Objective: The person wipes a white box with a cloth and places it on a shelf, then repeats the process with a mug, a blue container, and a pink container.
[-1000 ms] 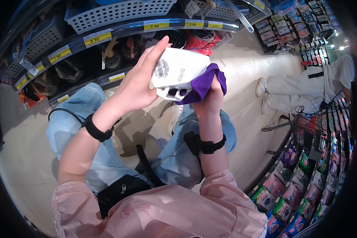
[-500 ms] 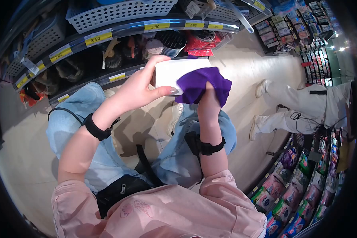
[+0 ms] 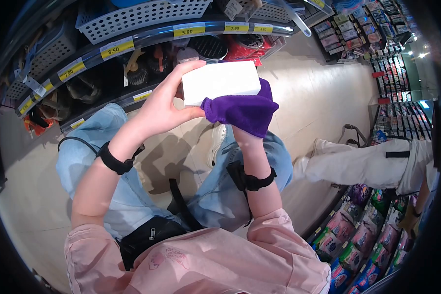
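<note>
My left hand is closed around the left end of a plain white box, with the thumb below and fingers along the top edge. A purple cloth hangs over my right hand, hiding its fingers. Along its lower edge and right end, the cloth touches the box. Part of the cloth lies close to my left thumb. Both are held up in front of the lower shelf.
A shelf with yellow price tags runs across the front, carrying white perforated baskets. Brushes and a red packet lie on the level below. To the right, a person in white trousers stands near racks of packets.
The purple cloth has slid down from the box's front face to its lower edge, now covering my right thumb. The box shifted slightly left. The person at right has moved.
</note>
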Motion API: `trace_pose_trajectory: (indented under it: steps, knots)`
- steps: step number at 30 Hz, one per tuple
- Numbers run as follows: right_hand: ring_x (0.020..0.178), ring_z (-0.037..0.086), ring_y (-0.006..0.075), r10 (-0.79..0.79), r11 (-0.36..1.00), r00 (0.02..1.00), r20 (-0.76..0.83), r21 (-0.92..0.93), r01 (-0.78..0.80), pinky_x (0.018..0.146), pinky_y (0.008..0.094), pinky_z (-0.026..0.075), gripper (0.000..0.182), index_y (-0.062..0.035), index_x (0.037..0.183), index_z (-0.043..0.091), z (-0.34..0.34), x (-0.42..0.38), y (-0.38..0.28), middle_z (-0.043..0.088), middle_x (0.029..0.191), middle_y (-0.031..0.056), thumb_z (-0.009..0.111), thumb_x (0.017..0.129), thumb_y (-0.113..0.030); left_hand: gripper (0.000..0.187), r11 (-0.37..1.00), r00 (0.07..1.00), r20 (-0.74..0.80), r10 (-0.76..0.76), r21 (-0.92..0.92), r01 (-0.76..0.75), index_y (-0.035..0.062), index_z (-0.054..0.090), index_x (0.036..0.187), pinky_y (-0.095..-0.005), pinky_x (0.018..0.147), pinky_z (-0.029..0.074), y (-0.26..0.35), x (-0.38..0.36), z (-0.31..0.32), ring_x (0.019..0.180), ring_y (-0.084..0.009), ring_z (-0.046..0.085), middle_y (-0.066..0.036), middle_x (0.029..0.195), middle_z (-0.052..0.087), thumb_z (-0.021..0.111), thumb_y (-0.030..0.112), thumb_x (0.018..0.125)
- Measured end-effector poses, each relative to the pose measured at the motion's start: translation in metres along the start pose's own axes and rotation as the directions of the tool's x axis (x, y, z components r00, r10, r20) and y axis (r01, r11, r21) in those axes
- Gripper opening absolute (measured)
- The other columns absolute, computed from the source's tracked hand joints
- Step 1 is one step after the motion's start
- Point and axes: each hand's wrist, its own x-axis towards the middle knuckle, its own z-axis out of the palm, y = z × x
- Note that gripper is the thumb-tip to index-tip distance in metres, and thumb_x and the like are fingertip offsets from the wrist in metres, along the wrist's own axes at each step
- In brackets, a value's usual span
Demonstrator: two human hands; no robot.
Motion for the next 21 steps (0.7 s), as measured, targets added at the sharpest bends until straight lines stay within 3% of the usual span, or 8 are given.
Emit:
trace_pose_trajectory:
  steps: [4, 5, 7, 11, 13, 16, 17, 21]
  knots:
    - [0.088, 0.056, 0.0128, 0.155, 0.977, 0.988, 0.029, 0.142, -0.157, 0.075, 0.0279, 0.046, 0.032, 0.0007, 0.103, 0.052, -0.007, -0.005, 0.003, 0.058, 0.099, 0.008, 0.064, 0.077, -0.013, 0.073, 0.986, 0.991, 0.08, 0.104, 0.12, -0.113, 0.0125, 0.039, 0.125, -0.0293, 0.08, 0.043, 0.006, -0.003, 0.004, 0.099, -0.021, 0.051, -0.008, 0.117, 0.047, 0.075, 0.014, 0.062]
    - [0.086, 0.057, 0.0137, 0.254, 0.944, 0.965, -0.07, 0.234, -0.232, 0.075, 0.0274, 0.047, 0.026, 0.002, 0.102, 0.053, -0.004, -0.005, 0.003, 0.059, 0.097, 0.0082, 0.055, 0.081, -0.014, 0.072, 0.99, 0.99, 0.132, 0.058, 0.124, -0.075, 0.009, 0.039, 0.125, -0.0328, 0.094, 0.037, 0.012, -0.003, 0.003, 0.112, -0.0214, 0.044, -0.008, 0.117, 0.045, 0.074, 0.007, 0.062]
    - [0.085, 0.059, 0.0149, 0.316, 0.921, 0.937, -0.146, 0.286, -0.266, 0.076, 0.0268, 0.046, 0.029, 0.0039, 0.101, 0.054, -0.002, -0.004, 0.002, 0.06, 0.096, 0.008, 0.037, 0.089, -0.016, 0.073, 0.994, 0.992, 0.121, 0.025, 0.101, -0.037, 0.009, 0.038, 0.125, -0.033, 0.094, 0.037, 0.011, -0.001, 0.003, 0.113, -0.0215, 0.044, -0.008, 0.118, 0.044, 0.074, 0.007, 0.062]
    - [0.092, 0.054, 0.0136, 0.257, 0.918, 0.958, -0.128, 0.342, -0.201, 0.08, 0.0256, 0.043, 0.027, 0.0017, 0.106, 0.052, -0.003, -0.006, 0.008, 0.056, 0.101, 0.0071, 0.042, 0.09, -0.017, 0.072, 1.0, 0.994, 0.11, -0.016, 0.015, 0.015, 0.0086, 0.031, 0.13, -0.033, 0.096, 0.033, 0.007, 0.003, 0.002, 0.116, -0.0201, 0.04, -0.009, 0.124, 0.038, 0.068, 0.006, 0.068]
    - [0.094, 0.053, 0.0144, 0.042, 0.997, 0.999, 0.0, 0.059, -0.042, 0.081, 0.0271, 0.043, 0.029, 0.0012, 0.112, 0.048, -0.007, -0.004, 0.007, 0.054, 0.105, 0.0083, 0.047, 0.088, -0.016, 0.069, 0.999, 0.997, 0.081, 0.002, -0.048, 0.001, 0.0085, 0.028, 0.131, -0.0328, 0.097, 0.032, 0.002, 0.004, 0.0, 0.116, -0.0197, 0.038, -0.009, 0.125, 0.037, 0.065, 0.009, 0.073]
    - [0.097, 0.052, 0.0154, 0.189, 0.962, 0.981, 0.043, 0.191, -0.194, 0.082, 0.0282, 0.042, 0.038, 0.0001, 0.116, 0.044, 0.001, -0.006, 0.001, 0.052, 0.108, 0.0095, 0.055, 0.083, -0.015, 0.057, 0.994, 0.998, 0.054, 0.038, -0.103, -0.032, 0.0083, 0.024, 0.132, -0.032, 0.097, 0.03, -0.001, 0.005, -0.006, 0.117, -0.0195, 0.035, -0.011, 0.124, 0.035, 0.053, 0.016, 0.083]
    - [0.1, 0.05, 0.015, 0.222, 0.967, 0.971, 0.089, 0.108, -0.231, 0.082, 0.0292, 0.043, 0.046, -0.0004, 0.117, 0.042, -0.001, -0.005, -0.004, 0.05, 0.11, 0.0095, 0.062, 0.078, -0.013, 0.054, 0.99, 0.999, 0.041, 0.002, -0.143, 0.004, 0.0081, 0.025, 0.132, -0.0317, 0.096, 0.029, 0.003, 0.004, -0.005, 0.116, -0.0199, 0.035, -0.011, 0.123, 0.036, 0.049, 0.018, 0.085]
    - [0.097, 0.051, 0.0141, 0.09, 0.994, 0.99, 0.105, 0.054, -0.096, 0.08, 0.0281, 0.043, 0.048, -0.0003, 0.116, 0.043, 0.002, -0.007, 0.003, 0.051, 0.107, 0.0085, 0.065, 0.076, -0.014, 0.053, 0.992, 0.999, 0.04, -0.015, -0.128, 0.02, 0.0074, 0.027, 0.131, -0.0315, 0.097, 0.029, 0.003, 0.003, -0.007, 0.116, -0.02, 0.035, -0.011, 0.122, 0.037, 0.05, 0.017, 0.084]
